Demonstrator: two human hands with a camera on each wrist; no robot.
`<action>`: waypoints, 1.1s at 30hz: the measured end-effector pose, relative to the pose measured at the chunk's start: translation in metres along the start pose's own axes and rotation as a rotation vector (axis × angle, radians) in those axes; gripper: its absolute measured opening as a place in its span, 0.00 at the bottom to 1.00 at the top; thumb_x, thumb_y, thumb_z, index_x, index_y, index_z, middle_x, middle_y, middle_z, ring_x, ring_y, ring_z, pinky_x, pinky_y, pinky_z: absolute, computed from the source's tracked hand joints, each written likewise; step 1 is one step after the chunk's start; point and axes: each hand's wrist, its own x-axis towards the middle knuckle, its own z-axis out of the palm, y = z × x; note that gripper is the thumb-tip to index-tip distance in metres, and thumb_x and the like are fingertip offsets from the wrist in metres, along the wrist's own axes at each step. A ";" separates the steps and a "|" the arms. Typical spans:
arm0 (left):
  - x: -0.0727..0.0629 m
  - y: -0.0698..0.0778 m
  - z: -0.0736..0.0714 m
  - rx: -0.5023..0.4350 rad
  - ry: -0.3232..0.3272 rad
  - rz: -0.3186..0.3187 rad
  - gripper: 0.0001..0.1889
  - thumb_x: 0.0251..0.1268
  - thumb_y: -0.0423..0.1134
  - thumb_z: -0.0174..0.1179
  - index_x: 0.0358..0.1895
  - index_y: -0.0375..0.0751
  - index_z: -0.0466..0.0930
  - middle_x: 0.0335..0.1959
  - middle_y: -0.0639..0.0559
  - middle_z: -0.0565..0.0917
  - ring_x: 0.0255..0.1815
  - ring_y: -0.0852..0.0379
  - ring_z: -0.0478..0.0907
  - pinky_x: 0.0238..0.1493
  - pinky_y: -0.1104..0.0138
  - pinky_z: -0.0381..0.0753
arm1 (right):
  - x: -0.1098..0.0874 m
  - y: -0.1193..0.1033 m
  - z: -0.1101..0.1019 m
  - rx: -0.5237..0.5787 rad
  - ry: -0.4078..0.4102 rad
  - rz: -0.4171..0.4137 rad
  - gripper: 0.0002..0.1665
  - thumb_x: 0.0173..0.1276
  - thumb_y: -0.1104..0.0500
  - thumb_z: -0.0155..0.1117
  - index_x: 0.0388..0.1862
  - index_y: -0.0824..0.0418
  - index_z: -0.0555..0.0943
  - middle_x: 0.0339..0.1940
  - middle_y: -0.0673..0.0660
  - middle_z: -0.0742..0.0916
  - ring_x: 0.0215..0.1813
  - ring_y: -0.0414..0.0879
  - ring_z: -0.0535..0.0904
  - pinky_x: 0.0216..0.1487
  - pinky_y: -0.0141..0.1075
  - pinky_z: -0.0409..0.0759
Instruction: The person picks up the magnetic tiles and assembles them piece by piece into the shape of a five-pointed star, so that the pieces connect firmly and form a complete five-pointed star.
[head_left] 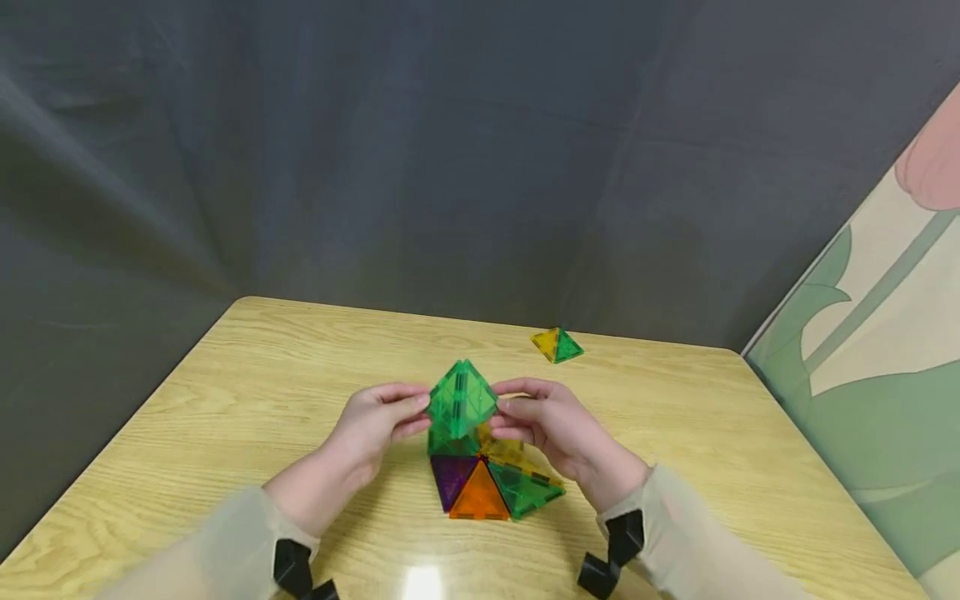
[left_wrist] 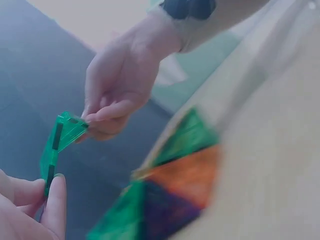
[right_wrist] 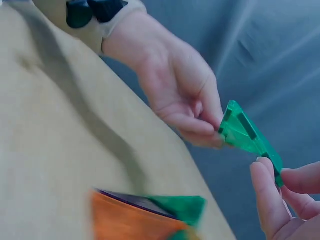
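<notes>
Two green translucent triangle tiles [head_left: 462,398], joined along one edge and folded at an angle, are held up between my hands. My left hand [head_left: 371,421] pinches the left corner with thumb and fingers. The right corner is pinched by my right hand [head_left: 551,425]. Below them on the table lies a fan of triangle tiles meeting at a point: a purple tile [head_left: 453,479], an orange tile [head_left: 480,496], a green tile [head_left: 525,487] and a yellow tile [head_left: 506,450]. Part of the fan's far side is hidden behind the raised pair and my right fingers.
A joined yellow and green pair of triangle tiles [head_left: 557,344] lies near the table's far edge. The wooden table [head_left: 300,367] ends at a dark curtain [head_left: 480,167] behind it. A wall with painted flowers [head_left: 885,333] stands on the right.
</notes>
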 end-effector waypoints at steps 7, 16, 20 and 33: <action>-0.051 -0.043 -0.007 0.007 -0.087 -0.088 0.11 0.65 0.25 0.62 0.49 0.24 0.81 0.37 0.43 0.82 0.34 0.52 0.83 0.44 0.64 0.85 | -0.048 0.035 0.003 0.098 -0.022 0.086 0.11 0.73 0.70 0.55 0.52 0.71 0.73 0.32 0.60 0.85 0.35 0.46 0.86 0.45 0.36 0.85; -0.069 -0.074 -0.006 0.010 -0.145 -0.144 0.09 0.64 0.27 0.63 0.45 0.28 0.83 0.36 0.46 0.82 0.33 0.54 0.83 0.44 0.62 0.85 | -0.075 0.075 0.006 0.174 0.056 0.158 0.07 0.72 0.70 0.56 0.48 0.70 0.73 0.31 0.60 0.86 0.36 0.46 0.86 0.45 0.35 0.84; -0.070 -0.079 -0.002 0.016 -0.138 -0.151 0.08 0.62 0.26 0.64 0.44 0.27 0.83 0.34 0.45 0.82 0.32 0.54 0.84 0.42 0.62 0.85 | -0.080 0.086 0.006 0.215 0.072 0.176 0.08 0.73 0.71 0.53 0.49 0.72 0.73 0.32 0.61 0.86 0.37 0.46 0.87 0.45 0.35 0.84; -0.067 -0.083 0.002 0.035 -0.087 -0.151 0.09 0.65 0.24 0.61 0.46 0.22 0.81 0.33 0.45 0.81 0.31 0.54 0.83 0.42 0.60 0.86 | -0.085 0.092 0.001 0.297 0.081 0.175 0.20 0.75 0.71 0.49 0.62 0.82 0.66 0.42 0.66 0.86 0.47 0.50 0.85 0.54 0.37 0.80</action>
